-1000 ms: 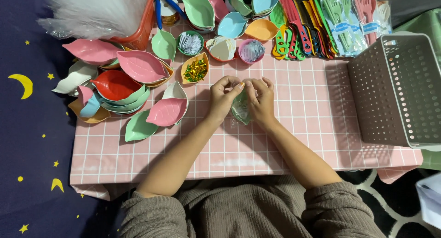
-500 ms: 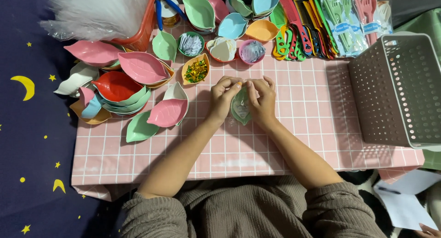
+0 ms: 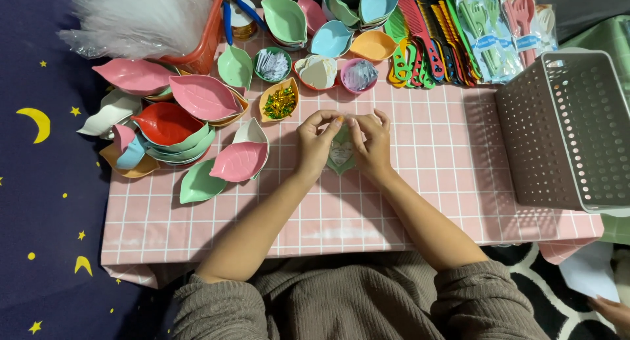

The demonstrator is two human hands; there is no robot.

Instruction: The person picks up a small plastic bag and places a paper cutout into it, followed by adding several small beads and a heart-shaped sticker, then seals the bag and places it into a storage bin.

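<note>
Over the middle of the pink checked tablecloth [image 3: 459,202], both my hands pinch one small clear packet [image 3: 341,153] with a green and white item inside. My left hand [image 3: 317,143] grips its left side and top. Gripping the right side is my right hand [image 3: 371,143]. Fingertips of both hands meet above the packet's top edge. The packet hangs just above the cloth, partly hidden by my fingers.
Leaf-shaped dishes [image 3: 203,97] in pink, red, green and white are piled at the left. Small bowls [image 3: 279,102] with tiny items sit behind my hands. Combs and cutlery packs [image 3: 459,32] line the back. A grey perforated basket [image 3: 571,130] stands at the right.
My fingers have shifted slightly on the packet, the fingertips now closing together above its top. Hands and packet stay in the same place.
</note>
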